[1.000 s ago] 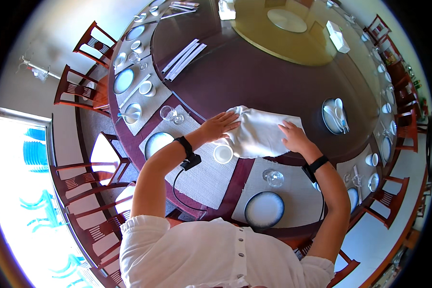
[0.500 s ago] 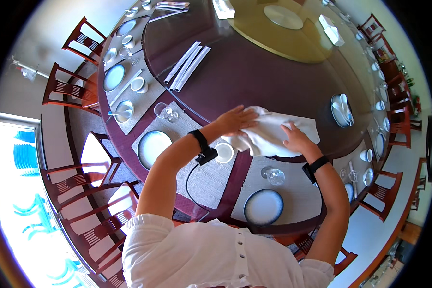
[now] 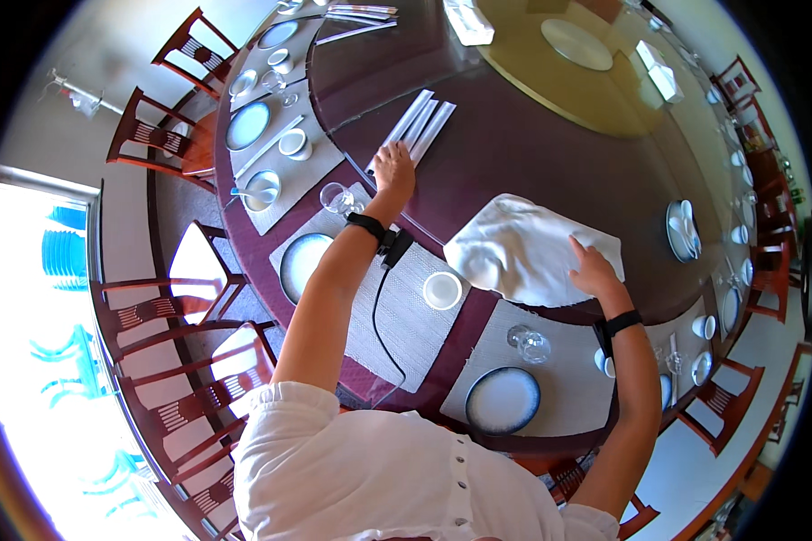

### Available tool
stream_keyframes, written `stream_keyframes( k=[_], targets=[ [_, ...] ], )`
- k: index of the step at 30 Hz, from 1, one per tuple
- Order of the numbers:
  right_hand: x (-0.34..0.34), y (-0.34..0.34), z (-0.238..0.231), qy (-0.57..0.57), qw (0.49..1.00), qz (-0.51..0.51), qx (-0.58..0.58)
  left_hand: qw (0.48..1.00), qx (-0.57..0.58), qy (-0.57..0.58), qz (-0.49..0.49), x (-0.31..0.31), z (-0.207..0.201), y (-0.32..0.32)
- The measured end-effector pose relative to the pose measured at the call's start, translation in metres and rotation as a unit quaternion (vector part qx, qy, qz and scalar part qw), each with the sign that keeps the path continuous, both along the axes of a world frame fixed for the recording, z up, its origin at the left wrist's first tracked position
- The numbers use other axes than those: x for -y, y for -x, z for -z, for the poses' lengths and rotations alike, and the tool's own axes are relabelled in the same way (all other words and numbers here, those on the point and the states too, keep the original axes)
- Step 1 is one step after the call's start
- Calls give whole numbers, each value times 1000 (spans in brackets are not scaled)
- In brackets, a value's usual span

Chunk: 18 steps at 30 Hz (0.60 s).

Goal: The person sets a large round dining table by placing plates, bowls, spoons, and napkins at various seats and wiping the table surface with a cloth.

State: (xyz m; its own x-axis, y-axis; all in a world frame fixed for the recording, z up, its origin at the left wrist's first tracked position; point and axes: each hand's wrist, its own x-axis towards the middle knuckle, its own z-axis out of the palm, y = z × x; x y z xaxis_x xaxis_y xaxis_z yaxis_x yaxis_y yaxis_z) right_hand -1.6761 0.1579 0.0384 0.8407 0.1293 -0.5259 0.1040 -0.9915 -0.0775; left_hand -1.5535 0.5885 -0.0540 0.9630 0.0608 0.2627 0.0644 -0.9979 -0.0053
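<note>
My left hand (image 3: 394, 171) is at the near ends of several long, white-wrapped chopsticks (image 3: 431, 135), its fingers bent over them. They lie side by side on the dark tabletop. My right hand (image 3: 595, 270) is at the right part of a white cloth (image 3: 510, 239), with the index finger stretched out and nothing gripped. The cloth lies spread and creased, partly over the table's inner edge. Below its left corner stands a white cup (image 3: 442, 290). A stemmed glass (image 3: 336, 198) is just below my left hand, and another glass (image 3: 532, 346) lies nearer me.
Blue-rimmed plates (image 3: 503, 401) sit on woven placemats (image 3: 568, 392) along the rim. A bowl with spoons (image 3: 683, 230) stands at the right. Beyond are a gold turntable (image 3: 523, 77) and tissue boxes (image 3: 469, 22). Wooden chairs (image 3: 203, 252) ring the table.
My left hand has left the cloth and reached up and left to the chopsticks. The cloth now lies flatter. My right hand stays at its right part. The whole view has shifted.
</note>
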Motion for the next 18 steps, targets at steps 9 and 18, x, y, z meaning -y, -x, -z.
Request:
stream_keyframes(
  k=[9, 18],
  targets=[
    [47, 0, 24, 44, 999, 23, -9, 997, -36, -3, 65, 30, -12, 49],
    [83, 9, 44, 15, 999, 36, 2, 985, -121, 115, -46, 52, -18, 82]
  ],
)
